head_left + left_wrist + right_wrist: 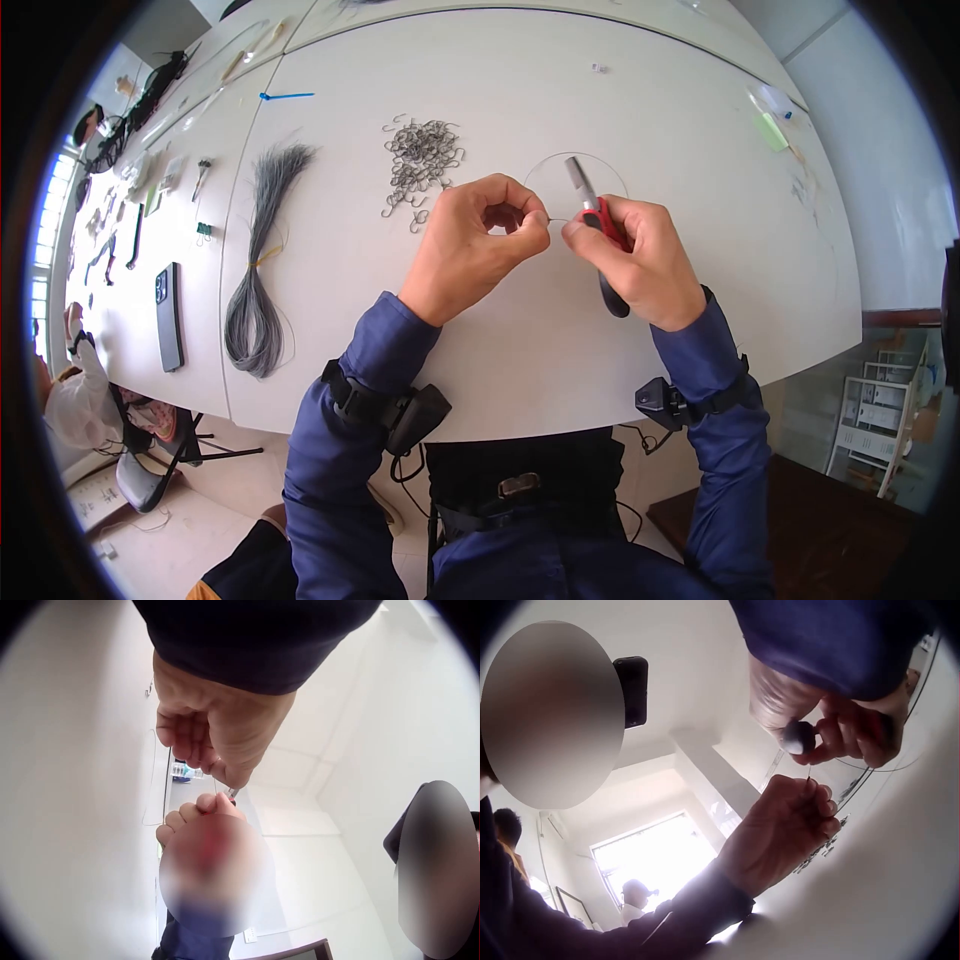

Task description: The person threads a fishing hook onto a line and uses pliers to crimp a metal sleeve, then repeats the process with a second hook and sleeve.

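My left hand (478,235) pinches a thin grey wire (559,220) between thumb and forefinger. From the pinch the wire spans the short gap to my right hand (648,262), and a wide loop of it arcs beyond both hands. Red-and-black-handled pliers (581,182) lie in the right hand's grip, jaws pointing away from me, with the right thumb tip close by the wire. The dark handle end (799,738) pokes out below that hand in the right wrist view. Just past my left hand is a pile of small bent wire hooks (424,152).
A tied bundle of grey wires (252,315) lies on the white table to the left. Farther left are a phone (170,316) and a green binder clip (204,231). A blue cable tie (288,96) lies toward the back. Another person (85,400) sits at the far left.
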### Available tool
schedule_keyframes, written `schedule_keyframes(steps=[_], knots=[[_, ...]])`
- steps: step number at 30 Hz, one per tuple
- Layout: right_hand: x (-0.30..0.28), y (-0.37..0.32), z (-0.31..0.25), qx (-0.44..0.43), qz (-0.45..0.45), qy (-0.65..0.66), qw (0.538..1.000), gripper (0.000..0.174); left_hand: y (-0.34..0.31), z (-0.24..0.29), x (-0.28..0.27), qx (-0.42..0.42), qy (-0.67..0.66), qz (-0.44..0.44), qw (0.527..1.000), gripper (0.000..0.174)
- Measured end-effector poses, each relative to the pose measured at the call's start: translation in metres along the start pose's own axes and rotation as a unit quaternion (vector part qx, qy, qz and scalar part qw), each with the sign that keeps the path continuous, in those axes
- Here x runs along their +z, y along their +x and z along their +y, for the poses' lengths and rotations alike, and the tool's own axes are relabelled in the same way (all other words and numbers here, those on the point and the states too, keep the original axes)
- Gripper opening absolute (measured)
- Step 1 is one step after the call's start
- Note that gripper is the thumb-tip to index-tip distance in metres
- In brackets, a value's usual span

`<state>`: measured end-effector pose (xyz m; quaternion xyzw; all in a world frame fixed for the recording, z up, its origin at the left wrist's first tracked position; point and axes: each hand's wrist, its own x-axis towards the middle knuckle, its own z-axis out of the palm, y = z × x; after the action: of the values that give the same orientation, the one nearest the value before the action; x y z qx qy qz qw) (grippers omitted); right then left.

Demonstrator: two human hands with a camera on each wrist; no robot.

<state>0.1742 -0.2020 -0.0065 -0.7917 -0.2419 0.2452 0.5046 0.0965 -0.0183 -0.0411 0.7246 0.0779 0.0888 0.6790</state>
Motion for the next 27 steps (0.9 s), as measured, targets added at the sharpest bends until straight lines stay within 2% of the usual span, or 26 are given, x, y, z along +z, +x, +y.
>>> schedule_keyframes(steps=[6,8,12,17,20,23,26,27], knots=[[-0.010,0.000,0.010,-0.034,0.092,0.147,0.984,0.022,0.001,0.001,-0.004,-0.032,-0.009,-0.007,0.999,0.014],[-0.018,-0.004,0.010,-0.048,0.129,0.165,0.977,0.022,0.000,0.004,-0.004,-0.057,-0.011,-0.015,0.998,0.008],[-0.044,-0.012,0.014,-0.089,0.222,0.210,0.948,0.020,0.002,0.000,-0.007,-0.065,-0.017,-0.013,0.998,0.010],[-0.078,-0.023,0.025,-0.101,0.231,0.233,0.939,0.020,0.001,0.002,-0.004,-0.068,-0.011,-0.027,0.997,0.012],[-0.079,-0.026,0.032,-0.075,0.226,0.207,0.949,0.016,0.002,0.001,-0.003,-0.066,-0.020,-0.026,0.997,0.012],[-0.089,-0.019,0.038,0.007,0.202,-0.006,0.979,0.016,0.004,-0.001,-0.007,-0.064,-0.026,-0.011,0.998,0.014],[-0.085,-0.018,0.052,-0.033,0.287,-0.101,0.952,0.018,0.005,-0.003,-0.008,-0.067,-0.041,-0.009,0.997,0.017],[-0.082,-0.019,0.049,-0.044,0.268,-0.096,0.958,0.018,0.005,-0.003,-0.007,-0.065,-0.052,-0.005,0.997,0.017]])
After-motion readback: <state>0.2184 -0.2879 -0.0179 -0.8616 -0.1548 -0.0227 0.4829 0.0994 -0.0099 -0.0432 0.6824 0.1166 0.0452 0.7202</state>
